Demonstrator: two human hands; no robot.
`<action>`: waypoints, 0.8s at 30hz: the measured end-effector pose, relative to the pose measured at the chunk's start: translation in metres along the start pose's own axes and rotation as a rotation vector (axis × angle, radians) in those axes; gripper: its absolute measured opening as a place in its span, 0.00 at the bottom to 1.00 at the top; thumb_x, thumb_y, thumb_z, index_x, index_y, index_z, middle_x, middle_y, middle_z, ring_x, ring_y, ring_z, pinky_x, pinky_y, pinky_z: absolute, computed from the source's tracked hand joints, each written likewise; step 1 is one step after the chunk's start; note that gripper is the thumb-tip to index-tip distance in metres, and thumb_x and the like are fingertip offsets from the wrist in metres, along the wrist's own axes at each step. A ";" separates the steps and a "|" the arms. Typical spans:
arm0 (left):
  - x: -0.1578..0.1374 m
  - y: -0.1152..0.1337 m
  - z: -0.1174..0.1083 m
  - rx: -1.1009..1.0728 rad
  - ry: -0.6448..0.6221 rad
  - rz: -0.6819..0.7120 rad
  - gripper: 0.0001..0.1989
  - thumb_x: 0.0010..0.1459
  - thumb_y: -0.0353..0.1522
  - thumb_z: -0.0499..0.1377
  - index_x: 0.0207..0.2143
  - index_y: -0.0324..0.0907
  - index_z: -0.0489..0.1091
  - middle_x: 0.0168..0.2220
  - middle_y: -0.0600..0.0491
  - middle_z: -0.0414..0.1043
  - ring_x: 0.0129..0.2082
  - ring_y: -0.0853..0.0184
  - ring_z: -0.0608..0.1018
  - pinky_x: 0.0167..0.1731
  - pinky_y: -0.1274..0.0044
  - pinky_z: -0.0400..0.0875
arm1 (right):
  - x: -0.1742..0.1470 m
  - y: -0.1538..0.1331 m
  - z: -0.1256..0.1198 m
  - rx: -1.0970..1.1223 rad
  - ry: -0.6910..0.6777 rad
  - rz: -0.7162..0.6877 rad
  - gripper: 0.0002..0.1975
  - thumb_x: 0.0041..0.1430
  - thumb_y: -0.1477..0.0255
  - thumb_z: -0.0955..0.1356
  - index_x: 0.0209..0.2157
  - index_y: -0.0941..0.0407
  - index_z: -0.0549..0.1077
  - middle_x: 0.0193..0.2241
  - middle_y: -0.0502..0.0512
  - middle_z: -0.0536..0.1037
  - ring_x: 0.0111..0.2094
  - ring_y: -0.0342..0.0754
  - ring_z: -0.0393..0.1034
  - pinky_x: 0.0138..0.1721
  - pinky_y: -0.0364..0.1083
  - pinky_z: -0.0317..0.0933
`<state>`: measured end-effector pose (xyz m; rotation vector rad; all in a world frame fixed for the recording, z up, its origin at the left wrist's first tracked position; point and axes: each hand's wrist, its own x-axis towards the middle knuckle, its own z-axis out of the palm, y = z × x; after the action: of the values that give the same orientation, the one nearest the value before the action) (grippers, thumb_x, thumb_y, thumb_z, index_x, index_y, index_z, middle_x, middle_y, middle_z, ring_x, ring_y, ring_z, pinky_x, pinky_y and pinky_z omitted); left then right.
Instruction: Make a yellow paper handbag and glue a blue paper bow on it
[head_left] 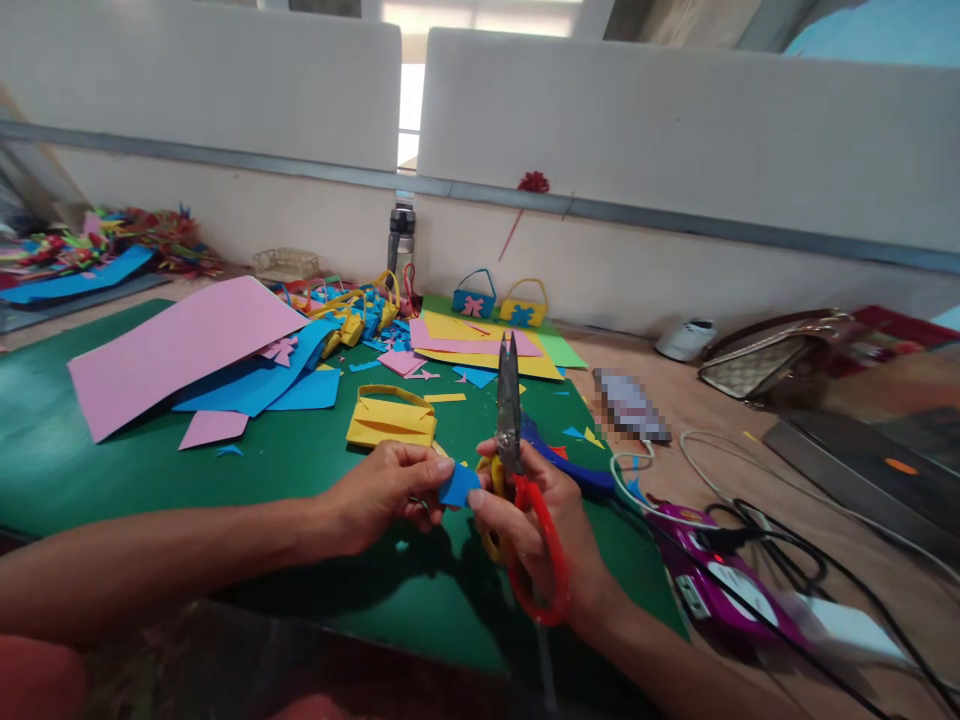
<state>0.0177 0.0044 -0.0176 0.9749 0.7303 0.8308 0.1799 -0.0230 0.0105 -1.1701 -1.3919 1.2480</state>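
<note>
Between both hands is a small piece of blue craft paper [458,486]. My left hand [390,490] pinches its left edge between thumb and fingers. My right hand [540,510] grips the scissors [510,420], whose handles are red and yellow and whose blades point up, nearly together. The thumb and a finger of that hand also touch the blue paper's right edge. Just beyond my left hand lies a small yellow paper handbag [391,417] with a looped handle. A blue-handled tool, maybe a glue gun [566,465], lies behind my right hand, partly hidden.
Pink sheets [187,350] and blue sheets [300,388] lie left on the green mat [300,480]. Behind are yellow sheets [480,350], scraps and two finished paper bags [474,302]. A purple power strip [720,580] with cables, a phone [631,405] and a handbag [780,350] are right.
</note>
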 end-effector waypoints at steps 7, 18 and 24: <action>0.000 0.000 -0.001 0.160 0.049 0.092 0.12 0.46 0.36 0.64 0.21 0.38 0.66 0.17 0.58 0.61 0.17 0.76 0.62 0.18 0.82 0.57 | 0.000 0.002 0.000 0.010 0.001 -0.009 0.16 0.45 0.72 0.70 0.38 0.54 0.64 0.25 0.43 0.67 0.17 0.36 0.59 0.17 0.39 0.55; -0.009 0.026 -0.019 1.448 -0.014 1.614 0.09 0.59 0.25 0.50 0.33 0.36 0.70 0.24 0.50 0.67 0.21 0.71 0.66 0.20 0.78 0.59 | 0.002 -0.001 -0.001 0.139 0.044 0.000 0.18 0.45 0.70 0.71 0.38 0.54 0.64 0.24 0.44 0.70 0.22 0.41 0.67 0.24 0.41 0.61; -0.011 0.028 -0.016 1.686 -0.027 1.707 0.04 0.55 0.25 0.55 0.32 0.37 0.70 0.22 0.53 0.71 0.19 0.71 0.68 0.18 0.78 0.60 | 0.000 0.000 0.000 0.092 -0.034 0.008 0.16 0.48 0.69 0.70 0.39 0.55 0.64 0.22 0.44 0.70 0.21 0.40 0.67 0.24 0.41 0.62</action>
<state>-0.0083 0.0105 0.0031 3.3355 0.2545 1.5545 0.1804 -0.0229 0.0102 -1.0969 -1.3409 1.3287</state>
